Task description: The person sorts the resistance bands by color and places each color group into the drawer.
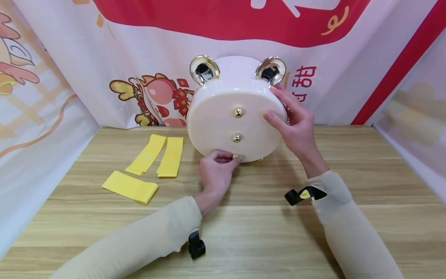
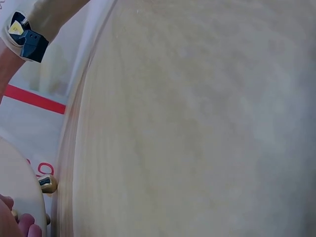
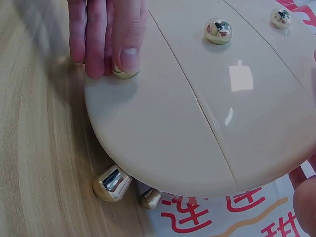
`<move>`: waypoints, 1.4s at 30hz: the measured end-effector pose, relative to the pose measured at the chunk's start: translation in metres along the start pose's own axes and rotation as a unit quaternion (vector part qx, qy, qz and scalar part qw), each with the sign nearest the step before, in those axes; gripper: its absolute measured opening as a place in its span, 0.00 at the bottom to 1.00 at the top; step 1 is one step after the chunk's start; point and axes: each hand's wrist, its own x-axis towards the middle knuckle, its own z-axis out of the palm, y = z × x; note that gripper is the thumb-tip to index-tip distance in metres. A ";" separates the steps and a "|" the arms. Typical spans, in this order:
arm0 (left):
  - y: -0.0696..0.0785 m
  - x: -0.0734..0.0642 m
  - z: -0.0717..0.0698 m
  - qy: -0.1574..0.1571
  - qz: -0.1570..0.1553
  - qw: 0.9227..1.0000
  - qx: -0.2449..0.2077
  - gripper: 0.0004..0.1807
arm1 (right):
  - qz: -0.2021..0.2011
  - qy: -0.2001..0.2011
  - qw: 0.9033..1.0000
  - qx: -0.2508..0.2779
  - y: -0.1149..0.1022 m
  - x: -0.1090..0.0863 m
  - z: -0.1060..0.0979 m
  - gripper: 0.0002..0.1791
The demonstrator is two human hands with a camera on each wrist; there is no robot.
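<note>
A glossy white rounded drawer box (image 1: 212, 120) stands at the back of the table, with two gold ring-shaped ears (image 1: 204, 69) on top. Three gold knobs (image 1: 238, 112) run down its front, and seams divide that front in the right wrist view. At the lowest knob (image 3: 124, 74), my left hand (image 1: 216, 172) pinches with thumb and fingers. My right hand (image 1: 299, 124) grips the box's upper right edge, its thumb on the front and its fingers at the side. Gold feet (image 3: 112, 183) show under the box. The left wrist view catches only part of the left fingers (image 2: 27, 224).
Several yellow strips (image 1: 170, 157) lie on the wooden table (image 1: 265, 232) left of the box. Behind it hangs a printed white and red cloth (image 1: 167, 38), close to the box's back. Black wrist devices (image 1: 196, 246) sit on both sleeves.
</note>
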 end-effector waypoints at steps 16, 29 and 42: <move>-0.002 -0.002 0.001 -0.008 -0.002 1.000 0.003 0.10 | 0.020 0.002 1.000 -0.009 0.000 -0.002 -0.001 0.27; -0.001 -0.004 -0.002 -0.022 -0.010 1.000 -0.006 0.10 | 0.022 0.004 1.000 -0.007 -0.002 -0.003 -0.002 0.27; 0.000 -0.003 -0.001 -0.003 -0.005 1.000 0.008 0.12 | 0.021 0.011 1.000 -0.009 -0.005 -0.002 0.002 0.26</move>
